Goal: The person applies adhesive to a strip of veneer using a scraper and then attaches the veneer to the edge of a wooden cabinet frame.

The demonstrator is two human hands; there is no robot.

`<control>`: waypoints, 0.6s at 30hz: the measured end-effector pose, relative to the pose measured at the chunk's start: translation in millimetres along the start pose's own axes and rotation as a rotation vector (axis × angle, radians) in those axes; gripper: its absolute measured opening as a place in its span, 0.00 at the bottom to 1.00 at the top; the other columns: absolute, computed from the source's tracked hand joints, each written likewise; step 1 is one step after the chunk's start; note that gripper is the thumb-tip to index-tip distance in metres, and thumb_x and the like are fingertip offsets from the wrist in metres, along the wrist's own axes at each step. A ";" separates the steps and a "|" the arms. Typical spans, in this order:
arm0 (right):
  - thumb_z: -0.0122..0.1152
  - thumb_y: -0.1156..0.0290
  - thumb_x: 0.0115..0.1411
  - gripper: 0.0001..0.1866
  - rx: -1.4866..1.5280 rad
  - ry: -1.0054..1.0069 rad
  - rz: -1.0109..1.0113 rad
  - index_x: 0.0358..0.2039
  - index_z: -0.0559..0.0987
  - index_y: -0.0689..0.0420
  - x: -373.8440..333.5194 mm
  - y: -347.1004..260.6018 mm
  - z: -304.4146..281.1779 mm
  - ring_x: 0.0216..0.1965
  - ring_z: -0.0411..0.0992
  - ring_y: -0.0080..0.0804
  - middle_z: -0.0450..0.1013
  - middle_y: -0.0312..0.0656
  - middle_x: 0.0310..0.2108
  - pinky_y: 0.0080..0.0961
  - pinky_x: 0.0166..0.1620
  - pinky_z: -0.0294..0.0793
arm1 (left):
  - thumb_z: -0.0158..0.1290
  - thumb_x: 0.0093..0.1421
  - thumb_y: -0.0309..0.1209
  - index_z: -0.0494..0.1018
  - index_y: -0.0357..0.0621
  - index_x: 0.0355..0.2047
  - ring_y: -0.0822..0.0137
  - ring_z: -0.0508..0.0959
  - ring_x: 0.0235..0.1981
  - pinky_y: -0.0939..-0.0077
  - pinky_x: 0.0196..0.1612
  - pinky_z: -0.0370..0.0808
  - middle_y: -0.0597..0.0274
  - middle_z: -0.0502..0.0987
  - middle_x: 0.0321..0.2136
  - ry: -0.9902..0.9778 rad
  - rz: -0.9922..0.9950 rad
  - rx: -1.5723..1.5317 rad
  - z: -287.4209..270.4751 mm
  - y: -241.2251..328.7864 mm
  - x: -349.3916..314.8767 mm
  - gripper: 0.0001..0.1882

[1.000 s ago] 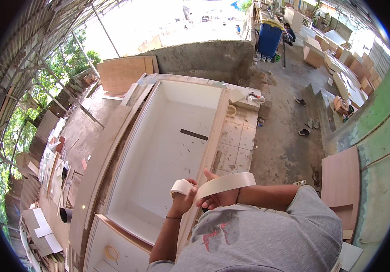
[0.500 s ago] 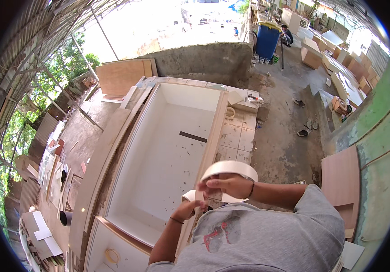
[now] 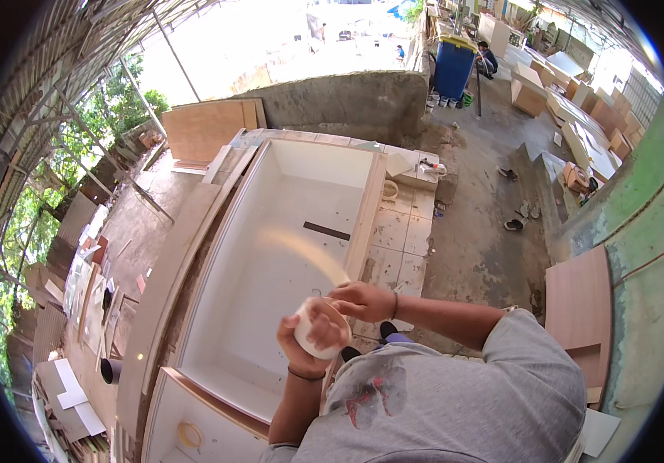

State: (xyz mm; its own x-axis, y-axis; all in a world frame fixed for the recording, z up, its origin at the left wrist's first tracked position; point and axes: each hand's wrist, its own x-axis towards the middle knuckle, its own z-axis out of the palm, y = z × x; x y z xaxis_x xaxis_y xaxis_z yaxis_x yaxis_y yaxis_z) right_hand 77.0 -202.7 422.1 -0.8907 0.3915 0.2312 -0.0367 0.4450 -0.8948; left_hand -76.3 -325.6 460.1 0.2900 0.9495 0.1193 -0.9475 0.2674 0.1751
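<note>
My left hand (image 3: 301,347) is wrapped around a white roll of edge-banding strip (image 3: 318,349), in front of my chest and over the near right edge of a long cabinet box. Several fingers show through the roll's middle. My right hand (image 3: 363,302) is closed beside the roll, at the strip. From it a pale loose length (image 3: 312,255), smeared by motion, curves up and left over the cabinet. The cabinet (image 3: 258,224) lies open side up, white inside, with a dark strip (image 3: 327,231) and small scraps on its floor.
A second cabinet box (image 3: 163,413) with a yellowish ring inside adjoins at lower left. Long boards (image 3: 170,285) run along the left side. A tiled ledge (image 3: 397,231) with a tape ring borders the right. Farther off are a blue bin (image 3: 455,69) and a crouching person (image 3: 488,60).
Both hands have shifted; the right moved left, the left rose slightly. The strip that looped above my right hand now swings out to the left over the cabinet, and the roll shows more plainly.
</note>
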 end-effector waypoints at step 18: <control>0.59 0.64 0.50 0.09 -0.671 -0.390 0.288 0.30 0.82 0.52 -49.1 -28.3 -34.3 0.39 0.78 0.46 0.78 0.45 0.31 0.43 0.39 0.77 | 0.64 0.50 0.59 0.72 0.42 0.39 0.57 0.77 0.40 0.60 0.44 0.72 0.53 0.76 0.31 0.234 -0.424 2.164 -55.8 -8.5 -7.0 0.33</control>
State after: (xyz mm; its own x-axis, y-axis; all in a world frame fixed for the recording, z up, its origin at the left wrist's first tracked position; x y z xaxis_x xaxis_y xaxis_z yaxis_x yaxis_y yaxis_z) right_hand 137.4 -206.9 449.1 -0.9219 0.3105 -0.2319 0.3848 0.8047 -0.4522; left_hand -77.8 -325.4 403.3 0.2047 0.9431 -0.2619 0.7466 0.0226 0.6648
